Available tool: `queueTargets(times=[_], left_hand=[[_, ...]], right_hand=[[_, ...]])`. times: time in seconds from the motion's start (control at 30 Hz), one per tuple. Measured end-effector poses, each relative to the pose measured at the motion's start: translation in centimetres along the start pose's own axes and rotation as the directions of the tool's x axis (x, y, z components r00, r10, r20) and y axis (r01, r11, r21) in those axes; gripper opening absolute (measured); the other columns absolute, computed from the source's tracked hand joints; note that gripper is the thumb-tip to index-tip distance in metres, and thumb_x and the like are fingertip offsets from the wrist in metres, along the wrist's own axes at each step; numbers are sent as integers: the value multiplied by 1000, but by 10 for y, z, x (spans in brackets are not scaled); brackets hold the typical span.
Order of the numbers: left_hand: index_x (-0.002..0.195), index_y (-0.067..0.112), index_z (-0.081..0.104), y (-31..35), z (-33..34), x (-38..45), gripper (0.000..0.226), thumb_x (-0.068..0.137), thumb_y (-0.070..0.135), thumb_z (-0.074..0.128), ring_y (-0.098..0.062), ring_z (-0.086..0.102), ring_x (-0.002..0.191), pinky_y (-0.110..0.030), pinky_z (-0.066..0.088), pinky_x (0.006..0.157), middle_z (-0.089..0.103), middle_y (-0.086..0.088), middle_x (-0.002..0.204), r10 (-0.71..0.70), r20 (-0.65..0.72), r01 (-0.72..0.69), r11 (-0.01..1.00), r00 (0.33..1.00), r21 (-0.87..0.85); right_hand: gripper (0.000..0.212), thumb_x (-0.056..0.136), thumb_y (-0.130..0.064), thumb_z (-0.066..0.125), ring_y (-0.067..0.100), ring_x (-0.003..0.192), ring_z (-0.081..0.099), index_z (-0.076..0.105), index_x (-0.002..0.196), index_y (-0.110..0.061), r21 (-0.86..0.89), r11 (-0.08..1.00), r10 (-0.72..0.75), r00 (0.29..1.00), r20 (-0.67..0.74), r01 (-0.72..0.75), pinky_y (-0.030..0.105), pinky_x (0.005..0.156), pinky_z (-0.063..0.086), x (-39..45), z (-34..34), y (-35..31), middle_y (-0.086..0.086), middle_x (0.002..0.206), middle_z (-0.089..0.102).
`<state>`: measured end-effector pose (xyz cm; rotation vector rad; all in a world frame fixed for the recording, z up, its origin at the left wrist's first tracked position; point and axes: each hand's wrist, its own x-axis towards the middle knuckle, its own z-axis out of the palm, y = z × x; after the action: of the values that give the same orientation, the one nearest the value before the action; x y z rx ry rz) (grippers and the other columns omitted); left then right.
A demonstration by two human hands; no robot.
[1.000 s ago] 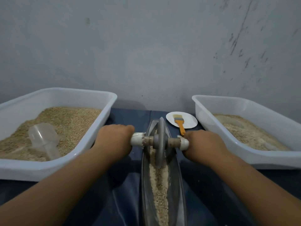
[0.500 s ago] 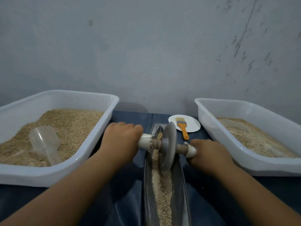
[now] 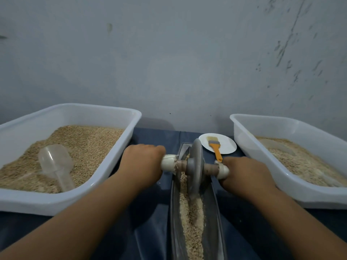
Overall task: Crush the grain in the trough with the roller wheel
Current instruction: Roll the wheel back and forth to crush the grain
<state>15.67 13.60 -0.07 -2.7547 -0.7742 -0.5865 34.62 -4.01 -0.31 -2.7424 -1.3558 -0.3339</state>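
- The left hand (image 3: 141,165) is curled in a fist round the white left end of the axle of the roller wheel (image 3: 195,167), knuckles up, forearm stretched forward from the lower left.
- The right hand (image 3: 246,174) grips the white right end of the axle likewise, its forearm reaching in from the lower right.
- The grey wheel stands on edge, tilted slightly, near the far end of the trough (image 3: 214,212), its rim down in the grain (image 3: 191,218).
- The narrow metal trough lies lengthwise on the dark blue bench (image 3: 155,136), between the two forearms.
- A white tub (image 3: 105,111) of grain holding a clear scoop (image 3: 56,164) sits at the left; another white tub (image 3: 281,122) sits at the right.
- An orange-handled brush (image 3: 216,149) lies on a white plate (image 3: 228,145) just beyond the right hand.
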Motion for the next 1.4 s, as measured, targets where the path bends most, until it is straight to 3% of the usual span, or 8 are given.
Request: queueTargets(times=[0.13,0.27,0.5,0.67,0.87,1.0,1.2,1.4], left_hand=[[79,31,41,1,-2,2,22,80,35,63,-13,51,68,-28,44,65,49,9,70,-37,87,39,999,995,-14],[77,30,41,2,6,-14,22,77,36,63,-12,50,62,-26,33,56,43,9,63,5,4,-5,998,1000,57],[78,31,42,-2,-5,17,26,78,41,66,-15,56,74,-32,49,72,49,9,72,-28,192,36,999,981,-39],[77,31,41,1,4,-1,23,77,32,64,-14,51,65,-27,41,61,41,9,62,-23,137,18,999,990,31],[80,30,45,4,-7,16,28,75,43,70,-16,51,67,-29,42,65,44,8,66,-5,158,-3,999,987,48],[81,29,48,7,-9,13,25,75,37,70,-14,50,65,-29,43,64,45,8,66,30,167,-43,997,985,70],[71,30,42,-1,2,-3,24,74,33,65,-12,53,65,-27,43,62,50,8,67,-47,217,46,999,975,12],[84,31,52,1,-6,9,18,75,34,68,-15,58,72,-30,48,68,57,7,75,-35,221,39,999,975,-14]], right_hand=[[20,77,-46,57,7,61,51,46,68,-31,-14,1000,-3,1000,10,3,25,52,35,5,1,3,-11,66,54],[20,70,-53,56,0,59,48,46,68,-36,-33,998,-43,999,5,44,22,47,31,-7,11,12,-13,63,54],[17,73,-44,58,7,63,52,49,68,-30,-18,1000,-20,998,51,21,25,54,40,23,1,4,-11,68,57],[15,63,-48,54,3,56,52,51,63,-33,5,998,-60,996,72,60,24,47,36,10,10,14,-11,60,57],[21,77,-48,59,4,60,52,51,67,-31,55,998,-31,999,26,29,24,51,36,13,7,10,-12,66,57],[15,72,-47,60,1,64,53,53,70,-34,75,997,-20,994,106,12,24,50,36,-2,12,12,-14,68,58],[18,69,-48,58,3,57,52,51,65,-32,-13,998,-64,996,66,65,23,47,33,6,2,8,-12,62,57],[15,72,-41,60,11,64,57,52,68,-29,20,999,-53,991,119,51,29,62,51,17,-1,4,-9,69,60]])
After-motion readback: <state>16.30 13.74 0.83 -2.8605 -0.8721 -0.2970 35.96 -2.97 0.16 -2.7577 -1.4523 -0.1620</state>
